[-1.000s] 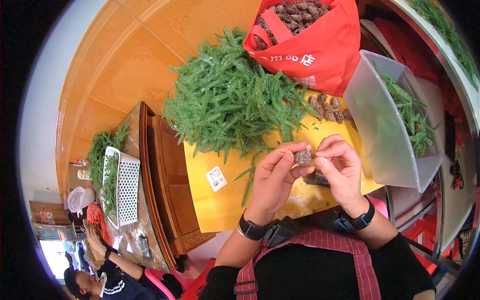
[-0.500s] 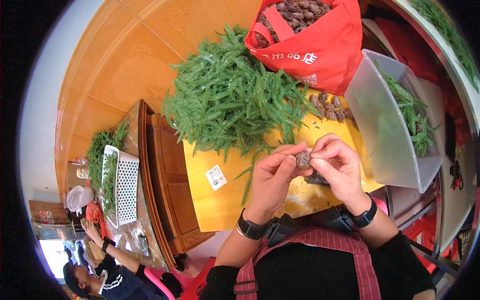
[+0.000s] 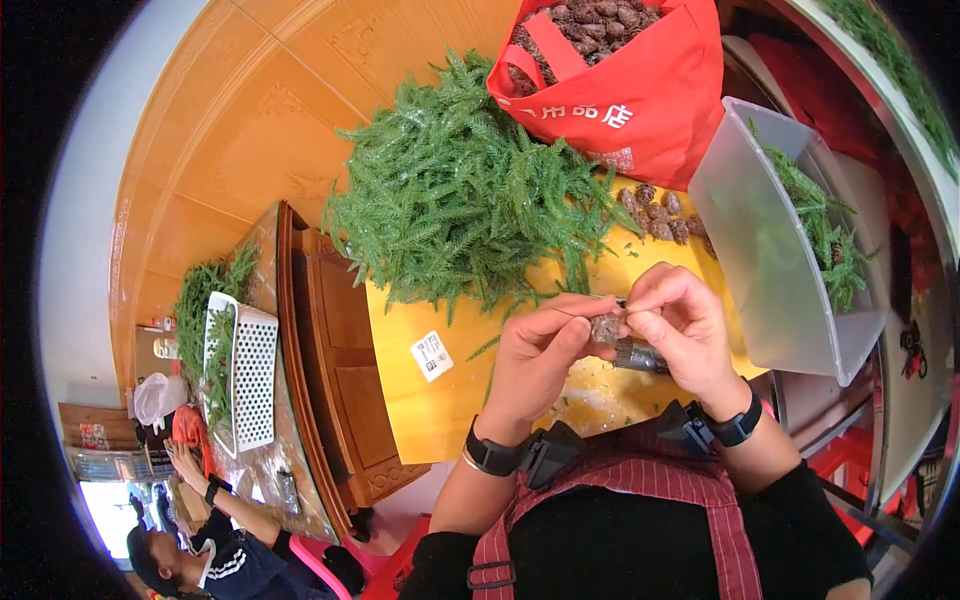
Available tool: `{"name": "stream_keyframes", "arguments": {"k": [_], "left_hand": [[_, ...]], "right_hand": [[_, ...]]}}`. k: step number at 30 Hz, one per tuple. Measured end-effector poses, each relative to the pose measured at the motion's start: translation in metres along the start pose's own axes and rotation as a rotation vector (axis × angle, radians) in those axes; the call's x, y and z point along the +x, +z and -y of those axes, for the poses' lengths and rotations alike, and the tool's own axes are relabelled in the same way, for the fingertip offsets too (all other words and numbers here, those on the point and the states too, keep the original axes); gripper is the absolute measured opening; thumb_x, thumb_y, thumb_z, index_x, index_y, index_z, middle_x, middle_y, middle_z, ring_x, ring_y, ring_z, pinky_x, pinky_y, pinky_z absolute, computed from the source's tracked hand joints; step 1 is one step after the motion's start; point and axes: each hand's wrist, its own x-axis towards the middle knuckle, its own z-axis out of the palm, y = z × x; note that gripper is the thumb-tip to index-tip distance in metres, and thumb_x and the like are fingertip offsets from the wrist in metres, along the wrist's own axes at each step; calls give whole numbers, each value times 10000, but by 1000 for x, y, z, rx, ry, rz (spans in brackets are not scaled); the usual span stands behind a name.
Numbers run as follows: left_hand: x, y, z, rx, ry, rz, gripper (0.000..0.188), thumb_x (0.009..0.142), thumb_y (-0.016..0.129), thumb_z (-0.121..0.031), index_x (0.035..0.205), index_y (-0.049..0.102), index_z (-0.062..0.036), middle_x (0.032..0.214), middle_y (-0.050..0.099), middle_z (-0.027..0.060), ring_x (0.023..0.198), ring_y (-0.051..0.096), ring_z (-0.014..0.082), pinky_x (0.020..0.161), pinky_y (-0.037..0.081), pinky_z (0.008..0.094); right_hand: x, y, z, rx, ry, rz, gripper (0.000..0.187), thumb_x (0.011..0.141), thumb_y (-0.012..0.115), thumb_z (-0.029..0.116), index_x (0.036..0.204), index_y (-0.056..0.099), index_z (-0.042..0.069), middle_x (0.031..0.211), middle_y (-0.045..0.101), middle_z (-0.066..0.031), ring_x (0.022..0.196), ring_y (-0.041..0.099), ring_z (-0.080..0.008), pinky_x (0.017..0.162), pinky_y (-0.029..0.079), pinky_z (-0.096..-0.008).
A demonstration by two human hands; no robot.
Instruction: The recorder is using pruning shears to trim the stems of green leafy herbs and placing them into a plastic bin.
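A small brown pine cone (image 3: 604, 329) is held over the near part of the yellow table. My left hand (image 3: 541, 352) pinches it between thumb and fingers, and a thin wire crosses near the left fingertips. At the cone's right end, my right hand (image 3: 687, 330) is closed with thumb and forefinger pressed together; the exact grip there is too small to see. Partly covered by the right hand, a dark bundle (image 3: 641, 356) lies on the tabletop below the cone. Green bits and whitish flecks are scattered around it.
A large heap of green artificial fir sprigs (image 3: 450, 190) covers the table's far side. Loose pine cones (image 3: 660, 215) lie near a red bag (image 3: 650, 90) filled with more. A clear plastic bin (image 3: 755, 260) stands tilted at right. Another person (image 3: 225, 540) sits far left beside a white basket (image 3: 255, 375).
The pine cone has turned in my fingers, and my right fingertips have shifted slightly off it toward its right end. More of the dark bundle shows beneath.
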Motion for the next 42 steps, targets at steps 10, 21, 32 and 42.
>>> {"name": "stream_keyframes", "arguments": {"k": [10,21,32,42], "left_hand": [[-3,0,2,43,49,-37,224,892,498,-51,1080,589,30,1111,550,120,870,599,180,758,524,292],[-2,-4,-10,104,-48,55,251,883,551,-163,1011,599,47,990,575,110,792,591,167,654,485,265],[-2,-8,-34,190,-406,283,188,889,528,-103,993,611,30,851,614,44,738,566,83,645,474,221],[-7,-6,-32,144,-399,230,255,834,624,-192,957,629,31,917,595,94,736,593,133,637,483,225]], "right_hand": [[-1,1,-2,-204,-86,-16,58,795,607,1,831,562,9,877,515,-76,771,536,-118,680,429,-236],[7,-11,13,-165,70,141,86,793,629,57,836,557,39,889,531,-94,792,530,-151,723,439,-270],[13,-15,19,9,288,443,113,757,675,76,819,597,23,1103,551,-166,1087,506,-261,926,392,-386],[11,-6,25,98,276,387,122,759,675,47,862,632,-2,968,599,-112,928,568,-188,817,452,-306]]}}
